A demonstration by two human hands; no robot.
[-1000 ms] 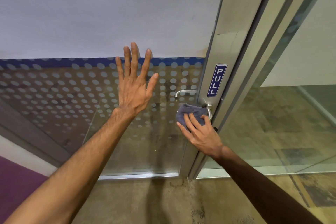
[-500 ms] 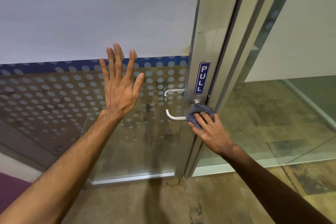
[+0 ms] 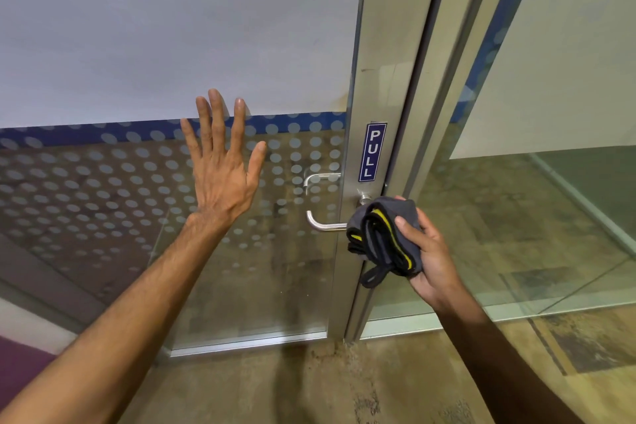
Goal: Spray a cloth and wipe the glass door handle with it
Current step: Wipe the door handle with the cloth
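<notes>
A silver lever handle juts from the metal frame of the glass door; a second handle shows through the glass just above it. My right hand grips a bunched grey cloth with yellow and black edging, held just right of the handle's base and covering part of it. My left hand lies flat against the glass with fingers spread, left of the handle.
A blue PULL sign sits on the door frame above the handle. The upper glass is frosted, with a dotted band below. A fixed glass panel stands to the right. Brown stone floor lies below.
My right hand has pulled the cloth off the handle and turned palm-up, showing the cloth's yellow edging. The handle's lever is now bare. My left hand stays on the glass.
</notes>
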